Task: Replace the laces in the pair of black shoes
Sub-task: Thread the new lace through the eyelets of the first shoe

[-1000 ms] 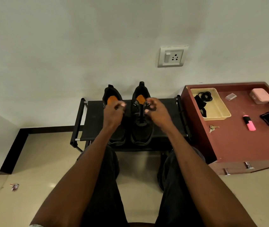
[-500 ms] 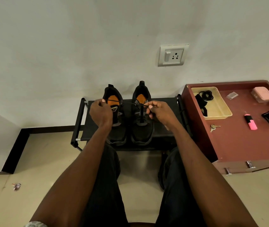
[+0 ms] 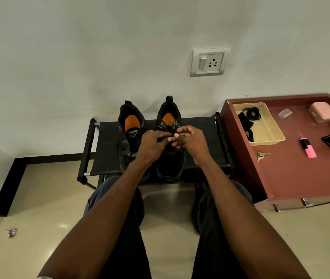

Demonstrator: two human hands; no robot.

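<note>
Both hands meet over the right shoe (image 3: 170, 158) on the rack (image 3: 200, 127). Left hand (image 3: 152, 143) and right hand (image 3: 190, 140) apparently pinch one lace (image 3: 165, 139) crosswise; its ends lie equally near both.

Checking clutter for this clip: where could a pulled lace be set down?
Free: the black fabric shoe rack left of the black shoes, and the red-brown cabinet top in front of the pink highlighter and keys. Crowded: the right shoe, under the left hand and right hand.
</note>
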